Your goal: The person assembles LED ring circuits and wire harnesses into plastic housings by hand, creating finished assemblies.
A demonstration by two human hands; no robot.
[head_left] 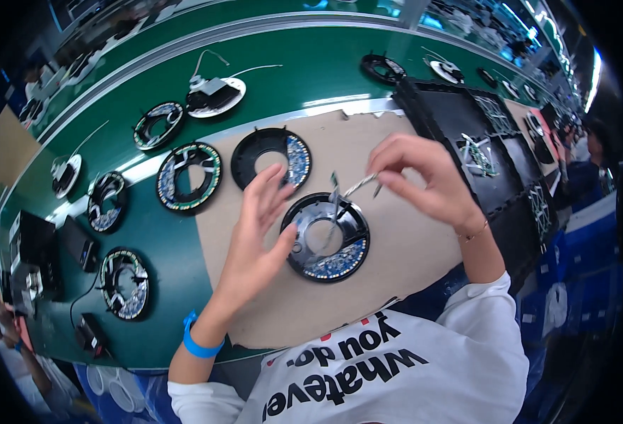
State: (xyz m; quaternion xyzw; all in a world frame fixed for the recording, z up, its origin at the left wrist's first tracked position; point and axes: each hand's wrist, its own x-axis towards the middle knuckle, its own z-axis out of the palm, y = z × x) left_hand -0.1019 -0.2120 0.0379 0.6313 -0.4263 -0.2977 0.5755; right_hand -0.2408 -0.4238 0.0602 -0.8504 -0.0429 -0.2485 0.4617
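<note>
A black ring-shaped housing with a curved blue circuit board along its near side lies on the brown cardboard sheet in front of me. My right hand pinches a twisted cable above the housing's far right side. A small narrow circuit board hangs near the cable's other end, slightly blurred. My left hand is open, fingers spread, at the housing's left rim; whether the thumb touches it I cannot tell. Just beyond, a second black ring housing with a blue board lies partly behind my left fingers.
Several similar ring housings stand on the green table to the left. A white disc-shaped part with wires lies farther back. Black trays holding small boards border the cardboard on the right.
</note>
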